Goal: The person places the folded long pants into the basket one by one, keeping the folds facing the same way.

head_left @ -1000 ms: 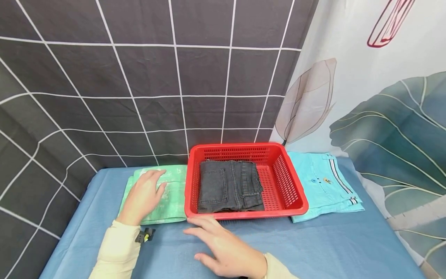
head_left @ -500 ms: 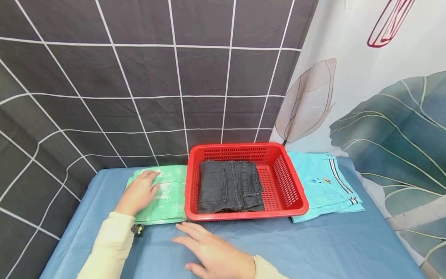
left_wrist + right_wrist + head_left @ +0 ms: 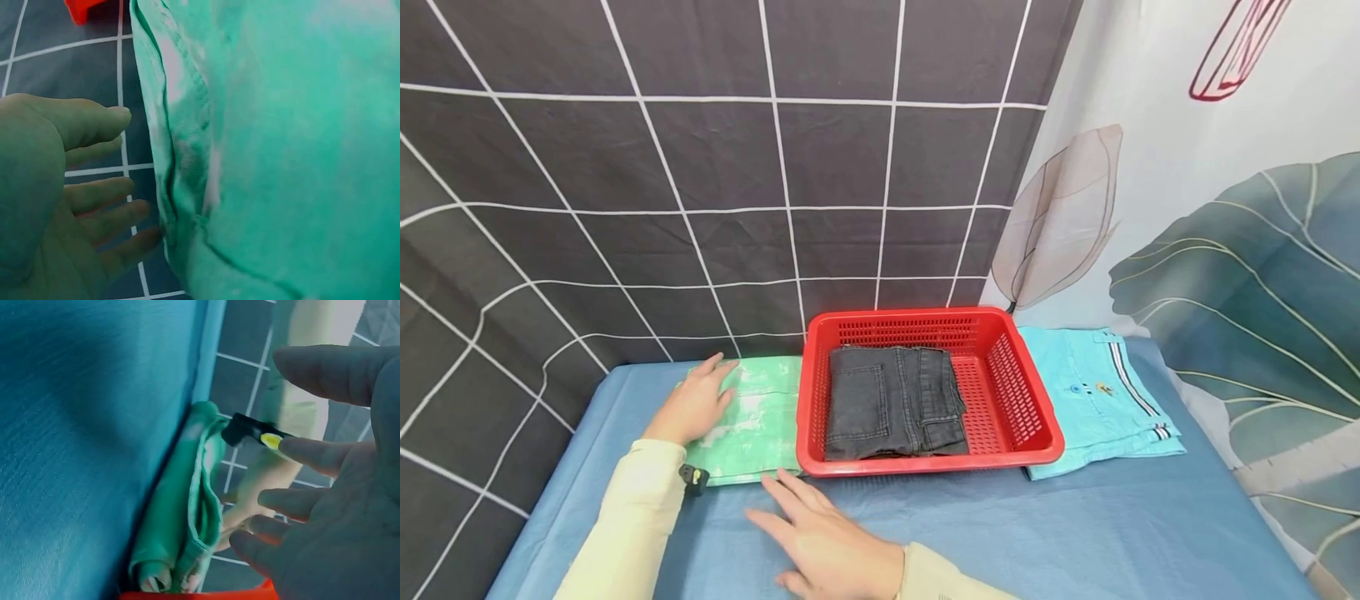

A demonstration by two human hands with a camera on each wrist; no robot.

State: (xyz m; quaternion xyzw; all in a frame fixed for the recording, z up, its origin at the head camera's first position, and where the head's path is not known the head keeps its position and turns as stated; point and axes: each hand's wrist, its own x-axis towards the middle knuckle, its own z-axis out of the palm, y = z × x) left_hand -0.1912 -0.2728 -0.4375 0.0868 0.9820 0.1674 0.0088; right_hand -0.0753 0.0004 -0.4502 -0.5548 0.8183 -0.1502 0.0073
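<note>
- Green folded garment (image 3: 748, 417) lies on the blue-covered counter (image 3: 1075, 533), at the left, its right edge touching the red basket (image 3: 1045, 433).
- We see our left hand (image 3: 691, 406) resting on the left edge of that garment, fingers straight and relaxed, so this grip is open and holds nothing; the left wrist view shows the fingers (image 3: 103, 119) spread just beside the garment's seamed edge.
- On that wrist, over a cream sleeve (image 3: 625, 533), sits a small black clip with a yellow spot (image 3: 692, 477).
- Our right hand (image 3: 823, 542) lies flat on the counter, just in front of the garment's near right corner and the basket's front rim, fingers stretched out; this grip too is open and empty.
- In the right wrist view we see the folded layers of the green garment end-on, next to the basket.
- Inside the basket lies a folded pair of dark grey jeans (image 3: 891, 400), filling its left and middle part.
- To the right of the basket, touching it, lie folded turquoise shorts (image 3: 1097, 400) with striped trim.
</note>
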